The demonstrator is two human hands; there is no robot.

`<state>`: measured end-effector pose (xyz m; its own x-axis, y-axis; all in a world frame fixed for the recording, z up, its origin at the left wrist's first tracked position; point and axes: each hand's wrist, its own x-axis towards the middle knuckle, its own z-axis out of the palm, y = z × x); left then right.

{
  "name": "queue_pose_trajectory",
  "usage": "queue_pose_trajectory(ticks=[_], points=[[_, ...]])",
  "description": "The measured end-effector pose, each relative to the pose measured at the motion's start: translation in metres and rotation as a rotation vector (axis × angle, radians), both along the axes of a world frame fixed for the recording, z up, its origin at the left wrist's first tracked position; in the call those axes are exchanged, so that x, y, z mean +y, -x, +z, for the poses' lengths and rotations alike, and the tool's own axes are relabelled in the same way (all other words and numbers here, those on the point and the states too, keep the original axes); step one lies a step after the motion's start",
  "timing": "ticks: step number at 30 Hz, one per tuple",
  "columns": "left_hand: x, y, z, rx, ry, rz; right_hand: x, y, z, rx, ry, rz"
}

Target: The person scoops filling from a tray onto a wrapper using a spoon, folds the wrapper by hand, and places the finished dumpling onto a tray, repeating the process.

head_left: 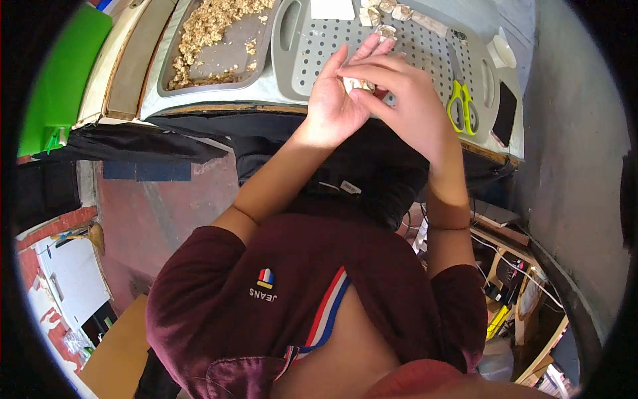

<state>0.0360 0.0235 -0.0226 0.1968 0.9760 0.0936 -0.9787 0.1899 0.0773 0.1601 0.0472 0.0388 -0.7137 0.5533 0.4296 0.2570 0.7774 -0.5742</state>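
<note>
My left hand [335, 100] is palm up above the near edge of a grey perforated tray [319, 53]. A small, lumpy piece in white wrapping [359, 85] rests in its palm. Over it, my right hand [405, 86] bends its fingers and thumb onto the wrapped piece, partly hiding it. Just beyond my fingertips, several similar wrapped pieces [401, 12] lie on the tray. A square of white paper [332, 8] is at the tray's far left. What exactly is inside the wrapping cannot be made out.
Left of the perforated tray, a metal baking tray [212, 60] holds a crumbly, golden, granola-like mixture [199, 33]. Scissors with yellow-green handles [458, 110] lie at the right. Beside them are a black phone [505, 113] and a white cup [502, 50], near the wall.
</note>
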Motion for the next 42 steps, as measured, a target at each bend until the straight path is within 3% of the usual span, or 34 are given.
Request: queue_pose_trajectory(ticks=[7, 10, 12, 19, 22, 28, 30, 31, 35, 38, 41, 42], points=[[0.000, 0.000, 0.001, 0.028, 0.033, 0.017, 0.004, -0.001, -0.002, -0.049, 0.043, 0.018], [0.005, 0.009, -0.016, -0.297, -0.173, -0.201, 0.007, -0.008, 0.007, -0.013, 0.207, 0.095], [0.003, 0.010, -0.013, -0.247, -0.096, -0.221, 0.010, -0.013, 0.013, -0.072, 0.296, 0.126], [-0.006, 0.014, -0.005, -0.160, 0.173, -0.339, 0.024, -0.014, 0.013, -0.136, -0.048, 0.302], [-0.006, 0.016, -0.008, -0.227, 0.111, -0.391, 0.028, -0.014, 0.014, -0.143, -0.051, 0.339], [-0.014, 0.010, 0.004, -0.150, 0.092, -0.251, 0.026, -0.012, 0.027, -0.166, 0.111, 0.274], [-0.016, -0.002, 0.009, 0.029, 0.140, 0.006, 0.022, -0.011, 0.029, -0.157, 0.223, 0.195], [-0.015, -0.006, 0.011, 0.119, 0.164, 0.136, 0.019, -0.010, 0.027, -0.139, 0.222, 0.188], [-0.013, -0.009, 0.012, 0.224, 0.111, 0.188, 0.005, -0.004, 0.011, -0.094, 0.143, 0.128], [-0.011, -0.007, 0.015, 0.087, 0.147, 0.113, 0.004, -0.009, 0.015, -0.083, 0.154, 0.121], [-0.002, 0.001, -0.016, -0.340, -0.114, -0.140, 0.004, -0.009, 0.015, -0.079, 0.084, 0.123], [-0.002, 0.000, -0.019, -0.315, -0.095, -0.122, 0.003, -0.008, 0.013, -0.078, 0.036, 0.120]])
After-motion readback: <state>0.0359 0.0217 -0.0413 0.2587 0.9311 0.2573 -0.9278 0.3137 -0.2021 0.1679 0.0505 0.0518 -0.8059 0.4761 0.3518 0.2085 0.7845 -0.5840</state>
